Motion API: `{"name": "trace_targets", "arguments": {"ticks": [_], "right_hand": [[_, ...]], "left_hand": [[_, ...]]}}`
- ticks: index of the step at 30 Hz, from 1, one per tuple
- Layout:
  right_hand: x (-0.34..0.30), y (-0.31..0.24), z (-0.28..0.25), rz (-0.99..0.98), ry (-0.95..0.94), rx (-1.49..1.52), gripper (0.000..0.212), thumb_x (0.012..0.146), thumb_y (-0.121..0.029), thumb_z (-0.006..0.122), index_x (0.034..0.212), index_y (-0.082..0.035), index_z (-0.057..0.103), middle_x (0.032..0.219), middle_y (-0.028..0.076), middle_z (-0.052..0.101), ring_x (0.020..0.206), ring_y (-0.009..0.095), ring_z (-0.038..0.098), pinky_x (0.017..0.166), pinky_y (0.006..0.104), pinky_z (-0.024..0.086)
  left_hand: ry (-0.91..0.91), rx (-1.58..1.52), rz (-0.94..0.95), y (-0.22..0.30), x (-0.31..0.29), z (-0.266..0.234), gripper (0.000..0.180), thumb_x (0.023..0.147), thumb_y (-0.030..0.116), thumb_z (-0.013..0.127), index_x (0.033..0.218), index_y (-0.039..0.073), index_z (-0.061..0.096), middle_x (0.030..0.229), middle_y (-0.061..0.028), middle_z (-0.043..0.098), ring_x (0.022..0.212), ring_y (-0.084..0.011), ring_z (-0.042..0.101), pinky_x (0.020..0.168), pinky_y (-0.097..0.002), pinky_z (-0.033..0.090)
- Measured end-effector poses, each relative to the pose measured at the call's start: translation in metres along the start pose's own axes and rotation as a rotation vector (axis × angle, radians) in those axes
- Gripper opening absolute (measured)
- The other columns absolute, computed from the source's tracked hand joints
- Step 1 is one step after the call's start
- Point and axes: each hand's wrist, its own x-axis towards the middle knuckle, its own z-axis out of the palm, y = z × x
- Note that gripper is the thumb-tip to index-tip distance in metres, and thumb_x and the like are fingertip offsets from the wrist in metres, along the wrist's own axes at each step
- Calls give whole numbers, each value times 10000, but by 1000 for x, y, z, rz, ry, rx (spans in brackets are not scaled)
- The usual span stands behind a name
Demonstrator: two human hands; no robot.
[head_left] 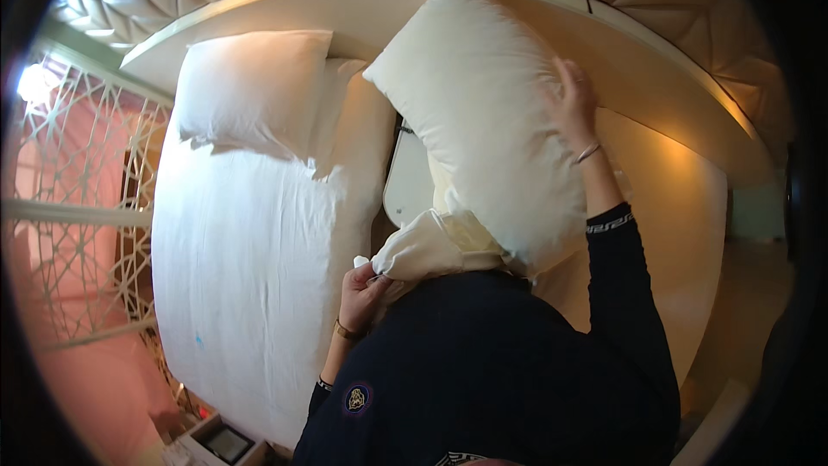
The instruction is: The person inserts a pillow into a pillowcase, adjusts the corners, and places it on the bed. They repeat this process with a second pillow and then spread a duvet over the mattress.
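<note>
A plump white pillow point(487, 112) stands slanted in front of me, its top corner reaching toward the headboard. At its lower end, loose white pillowcase cloth point(423, 246) hangs bunched near my body. My left hand point(362, 295) is closed on the edge of this cloth, thumb and fingers pinched together. Up along the pillow's right side, my right hand point(573, 108) is raised with its fingers stretched out. Its fingertips are slightly blurred and lie at or very near the pillow's surface.
On the left is a bed with a white sheet point(250, 276) and another white pillow point(250, 91). A small white nightstand point(410, 177) fills the gap between beds. A second bed point(668, 207) extends right. Behind stands a curved headboard point(362, 0); a lattice screen point(82, 173) is at far left.
</note>
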Motion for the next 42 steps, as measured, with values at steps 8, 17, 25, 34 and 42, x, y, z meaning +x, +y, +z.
{"name": "trace_targets", "arguments": {"ticks": [8, 17, 25, 34, 42], "right_hand": [[-50, -20, 62, 213, -72, -424, 531, 824, -350, 681, 1281, -122, 537, 1320, 175, 512, 1261, 393, 417, 1055, 477, 324], [-138, -201, 2, -183, -821, 502, 539, 785, -323, 702, 1278, -163, 555, 1145, 176, 631, 1048, 284, 618, 887, 373, 483], [-97, -161, -78, 302, -94, 882, 229, 871, -151, 580, 1069, -44, 621, 928, 89, 676, 853, 161, 641, 771, 334, 514], [52, -75, -116, 423, 325, 633, 427, 846, -371, 645, 1014, 21, 620, 917, 193, 670, 798, 295, 642, 705, 372, 502], [-73, 16, 1, 244, 93, -60, 713, 755, -422, 748, 1280, -18, 483, 1203, 216, 563, 1172, 380, 493, 950, 467, 431]], "left_hand": [[-171, -87, -1, 56, 30, -57, 114, 887, 38, 638, 972, -32, 669, 909, -24, 676, 823, -80, 610, 735, -224, 495], [-316, -176, -20, 126, 60, -37, 57, 869, 32, 653, 896, -17, 663, 826, -38, 670, 764, -104, 616, 703, -224, 487], [34, -103, 367, 174, 105, -14, 265, 983, 199, 513, 1083, -20, 624, 918, -67, 642, 723, -105, 578, 698, -228, 467], [-111, -80, 18, 149, 155, 36, 257, 940, 175, 586, 1134, 7, 588, 909, -80, 680, 577, -64, 553, 529, -183, 442], [34, -167, -176, 75, 157, 3, 336, 908, 156, 604, 1193, -11, 545, 1012, -132, 670, 768, -144, 633, 605, -244, 510]]}}
